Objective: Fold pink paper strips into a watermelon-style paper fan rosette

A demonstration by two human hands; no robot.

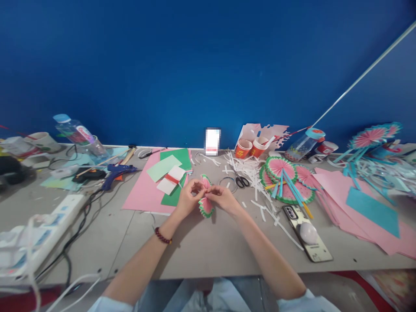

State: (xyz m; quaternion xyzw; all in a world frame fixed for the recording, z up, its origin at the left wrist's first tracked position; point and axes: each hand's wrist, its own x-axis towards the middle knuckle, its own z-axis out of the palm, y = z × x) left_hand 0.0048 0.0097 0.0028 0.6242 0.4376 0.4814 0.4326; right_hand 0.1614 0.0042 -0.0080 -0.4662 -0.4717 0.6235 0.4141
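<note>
Both hands meet over the middle of the table around a pleated paper fan (206, 207), pink with a green scalloped edge. My left hand (190, 196) pinches its centre from the left, and my right hand (223, 197) pinches the same spot from the right. The fan stands nearly upright, its folds spreading out above and below the fingers. What lies right between the fingertips is hidden. Just left of the hands is a white card with a red band (171, 180), resting on green paper (177, 158) and a pink sheet (138, 195). Black scissors (242, 181) lie to the right.
White paper strips (256, 190) litter the table right of the hands. Finished watermelon-coloured fans (286, 177), a phone (308, 234) and pink sheets (367, 216) lie further right. At left are a blue glue gun (113, 173), a power strip (55, 229) and cables. Paper cups (243, 148) stand behind.
</note>
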